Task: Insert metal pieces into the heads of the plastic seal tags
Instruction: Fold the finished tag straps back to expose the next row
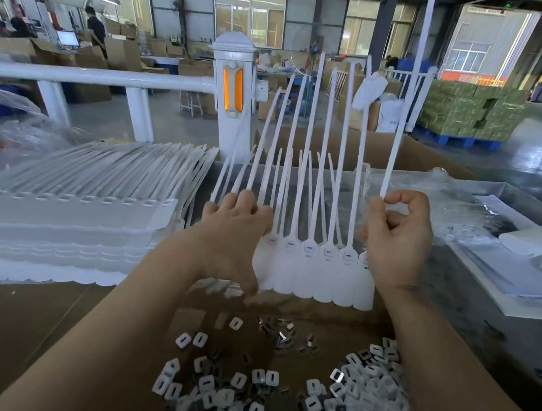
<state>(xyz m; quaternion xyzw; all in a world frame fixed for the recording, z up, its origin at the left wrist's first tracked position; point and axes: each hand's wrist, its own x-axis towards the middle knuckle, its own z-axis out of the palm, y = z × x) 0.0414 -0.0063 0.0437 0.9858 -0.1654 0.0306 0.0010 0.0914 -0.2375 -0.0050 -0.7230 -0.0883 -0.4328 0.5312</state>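
Behind the brown cardboard-covered worktop (31,317) stretches a factory hall with stacked cartons and a white railing (96,76). Both hands hold up a joined strip of white plastic seal tags (316,272), flat flags hanging down and thin tails standing upward, probably so the row of heads faces the person for checking or loading. The left hand (232,234) grips the strip's left end, its fingers spread among the tails while the thumb presses the flag side. The right hand (395,239) has its fingers curled, pinching one long white tail (396,140) between thumb and forefinger, seemingly to separate it from the rest. Heads in the middle of the strip show small dark slots; whether metal sits inside them I cannot tell. Below the hands lies a heap of small shiny metal pieces (283,334), and nearer still a scatter of small white square plastic caps (362,388), all within easy reach. At the left rest stacks of more white tag strips (71,197), presumably waiting their turn.
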